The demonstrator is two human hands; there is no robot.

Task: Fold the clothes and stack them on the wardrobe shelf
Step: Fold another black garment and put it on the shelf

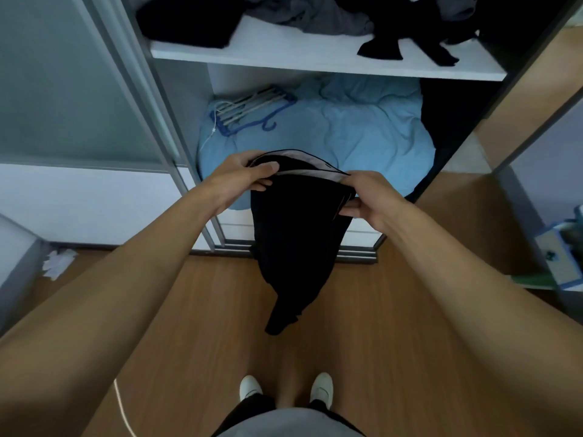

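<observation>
Black garment (296, 234) with grey waistband hangs limp, both hands' fingers (263, 171) pinching it.

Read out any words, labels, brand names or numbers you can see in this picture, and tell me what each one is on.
No text can be read anywhere in this view.
Black garment, gripped by the left hand and right hand: the grey band along its top edge shows no lettering.
Blue and white box at the right edge: one dark mark, too blurred to read.
</observation>
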